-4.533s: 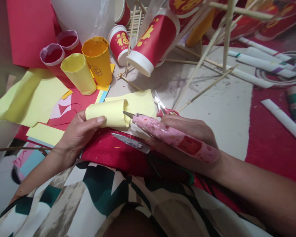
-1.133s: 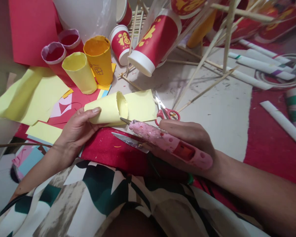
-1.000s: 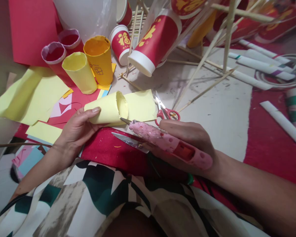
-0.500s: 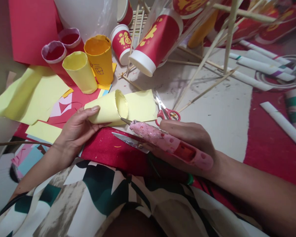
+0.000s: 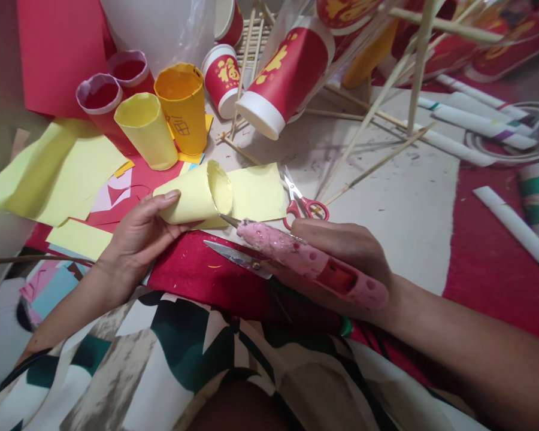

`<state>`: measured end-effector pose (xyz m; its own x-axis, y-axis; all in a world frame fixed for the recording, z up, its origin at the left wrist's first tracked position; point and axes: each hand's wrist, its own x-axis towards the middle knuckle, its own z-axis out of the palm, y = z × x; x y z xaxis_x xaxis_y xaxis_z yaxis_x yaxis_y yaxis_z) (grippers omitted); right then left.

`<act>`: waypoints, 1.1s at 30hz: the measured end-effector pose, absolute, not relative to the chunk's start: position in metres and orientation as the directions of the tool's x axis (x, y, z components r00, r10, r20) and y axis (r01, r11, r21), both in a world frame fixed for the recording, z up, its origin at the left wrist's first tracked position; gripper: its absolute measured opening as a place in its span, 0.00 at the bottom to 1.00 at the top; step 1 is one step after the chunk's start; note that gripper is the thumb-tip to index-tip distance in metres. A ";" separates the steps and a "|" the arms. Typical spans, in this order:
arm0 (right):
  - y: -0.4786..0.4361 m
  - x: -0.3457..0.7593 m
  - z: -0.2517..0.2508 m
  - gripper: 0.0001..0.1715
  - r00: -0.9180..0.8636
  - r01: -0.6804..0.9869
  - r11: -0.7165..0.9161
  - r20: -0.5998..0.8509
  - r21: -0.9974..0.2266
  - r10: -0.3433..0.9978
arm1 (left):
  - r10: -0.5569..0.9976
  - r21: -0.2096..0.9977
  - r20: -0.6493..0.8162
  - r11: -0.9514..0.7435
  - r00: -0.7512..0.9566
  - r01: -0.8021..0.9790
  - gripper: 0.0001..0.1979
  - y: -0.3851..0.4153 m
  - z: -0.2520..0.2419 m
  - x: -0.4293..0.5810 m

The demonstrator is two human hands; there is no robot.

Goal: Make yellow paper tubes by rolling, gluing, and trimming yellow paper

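Observation:
My left hand (image 5: 137, 233) is closed round a pale yellow paper tube (image 5: 193, 196), held on its side with the open end facing right. My right hand (image 5: 341, 251) grips a pink glue gun (image 5: 309, 263), stained with dried glue. Its metal nozzle touches the lower rim of the tube's open end. A flat pale yellow sheet (image 5: 256, 191) lies just behind the tube. Small steel snips (image 5: 238, 258) lie on red paper under the gun.
Red-handled scissors (image 5: 303, 202) lie right of the sheet. Upright yellow (image 5: 146, 129), orange (image 5: 182, 108) and red (image 5: 99, 102) paper tubes stand at the back left. Red printed cups (image 5: 282, 72), bamboo sticks (image 5: 368, 114) and white rolled tubes (image 5: 480, 120) crowd the back and right. My patterned lap fills the foreground.
Since 4.5 s ago my left hand has tilted the tube's open end upward, and the nozzle has shifted from inside the opening to its lower rim. Almost nothing has moved in the last second.

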<state>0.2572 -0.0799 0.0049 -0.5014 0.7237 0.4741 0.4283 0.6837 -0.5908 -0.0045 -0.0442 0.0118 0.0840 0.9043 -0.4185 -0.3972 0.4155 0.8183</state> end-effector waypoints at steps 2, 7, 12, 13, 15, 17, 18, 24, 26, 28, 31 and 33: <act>-0.079 0.257 0.005 0.19 -0.496 0.405 0.681 0.479 -0.610 0.724 | 0.899 0.814 -0.426 0.428 0.097 -0.393 0.18 -0.043 0.010 -0.007; -0.078 0.257 0.005 0.18 -0.503 0.386 0.673 0.468 -0.630 0.727 | 0.898 0.801 -0.415 0.437 0.147 -0.410 0.17 -0.042 0.010 -0.008; -0.078 0.257 0.005 0.21 -0.515 0.400 0.688 0.473 -0.606 0.715 | 0.902 0.793 -0.378 0.433 0.211 -0.429 0.14 -0.042 0.011 -0.007; -0.078 0.257 0.005 0.21 -0.512 0.398 0.688 0.475 -0.606 0.715 | 0.901 0.795 -0.384 0.435 0.203 -0.423 0.15 -0.042 0.011 -0.006; -0.078 0.258 0.005 0.21 -0.507 0.387 0.686 0.479 -0.617 0.717 | 0.897 0.798 -0.402 0.442 0.185 -0.410 0.16 -0.043 0.011 -0.006; -0.078 0.257 0.005 0.19 -0.501 0.393 0.682 0.478 -0.617 0.721 | 0.897 0.800 -0.407 0.442 0.174 -0.406 0.17 -0.043 0.011 -0.005; -0.079 0.257 0.004 0.19 -0.496 0.402 0.683 0.482 -0.610 0.722 | 0.898 0.799 -0.403 0.439 0.176 -0.412 0.17 -0.042 0.011 -0.005; -0.078 0.255 0.003 0.19 -0.508 0.437 0.701 0.488 -0.564 0.710 | 0.899 0.766 -0.373 0.438 0.229 -0.471 0.17 -0.040 0.013 -0.004; -0.078 0.257 0.003 0.18 -0.518 0.435 0.708 0.489 -0.556 0.702 | 0.897 0.768 -0.385 0.441 0.216 -0.465 0.17 -0.039 0.013 -0.004; -0.078 0.258 0.004 0.19 -0.516 0.448 0.719 0.503 -0.532 0.694 | 0.896 0.762 -0.395 0.443 0.204 -0.472 0.16 -0.038 0.014 -0.004; -0.079 0.258 0.005 0.18 -0.502 0.463 0.715 0.510 -0.523 0.698 | 0.899 0.737 -0.386 0.434 0.204 -0.517 0.15 -0.039 0.016 -0.003; -0.080 0.257 0.007 0.16 -0.494 0.452 0.705 0.505 -0.546 0.708 | 0.901 0.714 -0.382 0.429 0.205 -0.554 0.14 -0.039 0.018 -0.002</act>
<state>0.2573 -0.0802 0.0066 -0.4939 0.7078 0.5050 0.4520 0.7051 -0.5464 -0.0025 -0.0392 0.0176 0.2046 0.9011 -0.3823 -0.5538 0.4286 0.7139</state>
